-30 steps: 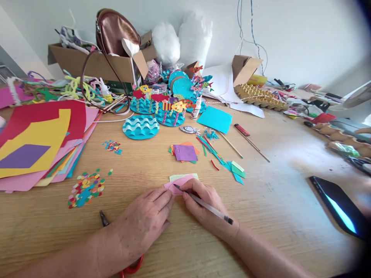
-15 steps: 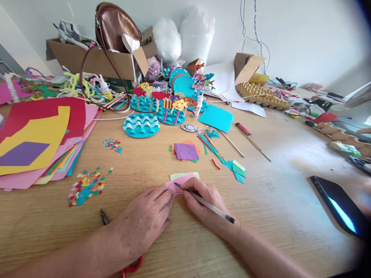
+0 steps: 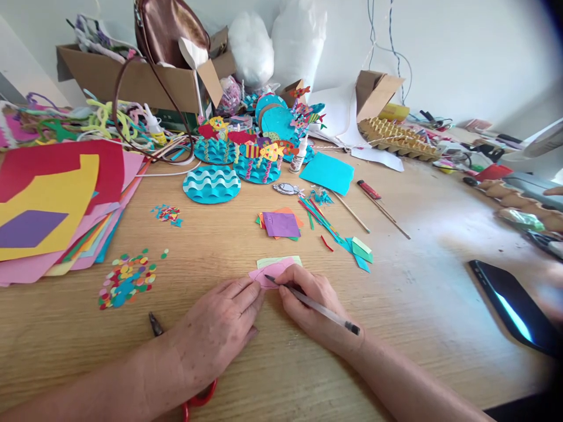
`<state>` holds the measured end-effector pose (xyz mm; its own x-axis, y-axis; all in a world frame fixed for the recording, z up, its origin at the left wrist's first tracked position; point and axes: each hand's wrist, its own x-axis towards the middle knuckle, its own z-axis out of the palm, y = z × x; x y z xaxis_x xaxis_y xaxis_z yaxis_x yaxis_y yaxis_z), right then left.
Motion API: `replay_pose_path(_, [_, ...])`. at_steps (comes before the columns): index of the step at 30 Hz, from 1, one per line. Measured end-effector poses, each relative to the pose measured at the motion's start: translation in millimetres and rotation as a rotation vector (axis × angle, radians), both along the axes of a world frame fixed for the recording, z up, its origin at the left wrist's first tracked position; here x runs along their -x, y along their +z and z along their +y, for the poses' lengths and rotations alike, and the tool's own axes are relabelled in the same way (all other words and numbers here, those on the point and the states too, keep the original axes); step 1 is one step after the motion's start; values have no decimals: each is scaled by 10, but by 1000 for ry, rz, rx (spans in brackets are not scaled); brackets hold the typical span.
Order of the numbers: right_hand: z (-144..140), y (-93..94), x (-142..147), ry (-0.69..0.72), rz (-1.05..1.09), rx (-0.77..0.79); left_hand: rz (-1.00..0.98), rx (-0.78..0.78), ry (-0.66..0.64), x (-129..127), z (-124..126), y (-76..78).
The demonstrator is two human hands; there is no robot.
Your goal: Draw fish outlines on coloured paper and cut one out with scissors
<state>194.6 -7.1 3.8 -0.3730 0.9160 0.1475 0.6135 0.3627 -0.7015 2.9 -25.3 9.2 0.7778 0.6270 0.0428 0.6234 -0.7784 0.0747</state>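
The right hand (image 3: 310,305) grips a pen (image 3: 316,308), its tip on pink paper (image 3: 268,274); the left hand (image 3: 220,331) lies flat with fingers loose, pinning the paper to the desk (image 3: 417,305).

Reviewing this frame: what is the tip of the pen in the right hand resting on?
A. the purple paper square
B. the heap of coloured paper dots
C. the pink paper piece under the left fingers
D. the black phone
C: the pen in the right hand has its tip on the pink paper piece, which the left hand pins to the table.
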Motion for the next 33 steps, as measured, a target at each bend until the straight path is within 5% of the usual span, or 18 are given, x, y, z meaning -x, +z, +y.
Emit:
replay_pose_path(28, [-19,41,-21,-70,86,-23,4,-4,-1,0,-2,12])
replay_pose_path(33, [-13,48,4,18,71,10,-61,-52,-14,31,-16,-33])
